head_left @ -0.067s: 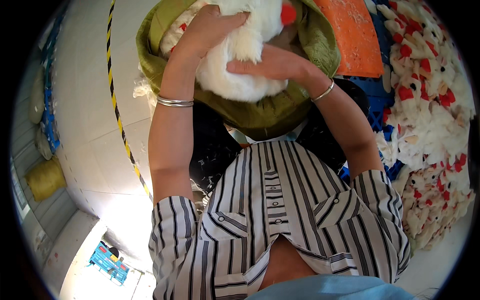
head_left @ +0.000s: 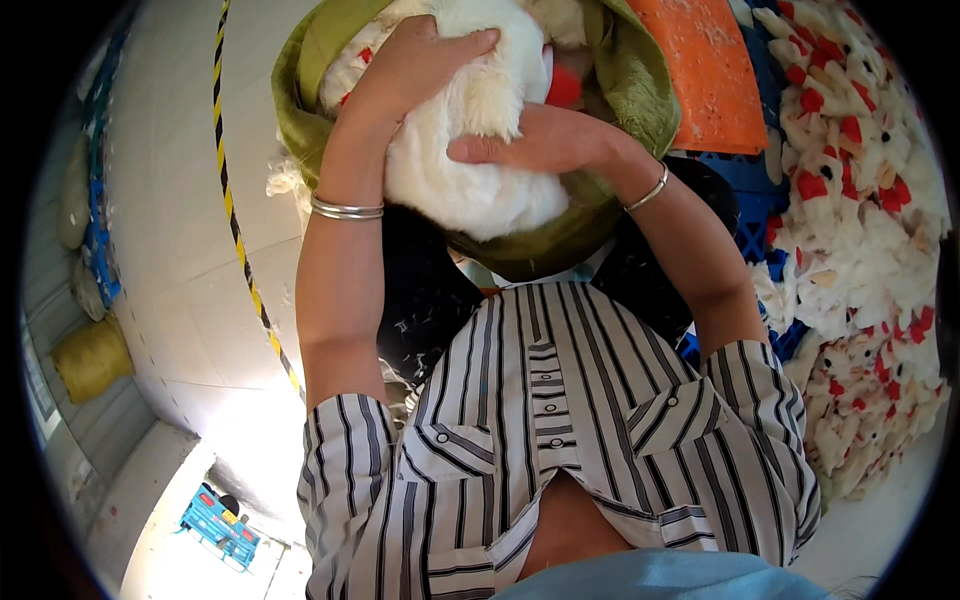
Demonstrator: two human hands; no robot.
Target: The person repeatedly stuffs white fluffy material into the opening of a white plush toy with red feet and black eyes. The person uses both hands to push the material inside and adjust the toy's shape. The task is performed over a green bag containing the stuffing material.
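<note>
A fluffy white plush piece with long soft fur (head_left: 470, 185) is held over the mouth of a round olive-green fabric bag (head_left: 640, 90), its lower end lying across the near side of the rim. A rounded bright-red part (head_left: 566, 88) shows at its upper right. The bag stands open between the person's knees, and inside it lie more whitish furry pieces with bits of red (head_left: 350, 70), partly covered by the hands and the held piece. The left hand (head_left: 415, 62) has its grip clamped on the upper left of the plush, thumb stretched across the fur, the other fingers largely out of sight. The right hand (head_left: 555, 140) also has its grip closed on the plush, from the right, thumb pressed into the fur, its remaining fingers mostly hidden. Beyond the bag to the right lies a flat orange sheet sprinkled with pale fluff (head_left: 700, 80), beside blue plastic latticed crates (head_left: 750, 222). Further right is a big heap of white plush pieces with red parts (head_left: 850, 200). To the left, yellow-and-black striped tape (head_left: 228, 180) runs along the pale floor (head_left: 165, 190).
</note>
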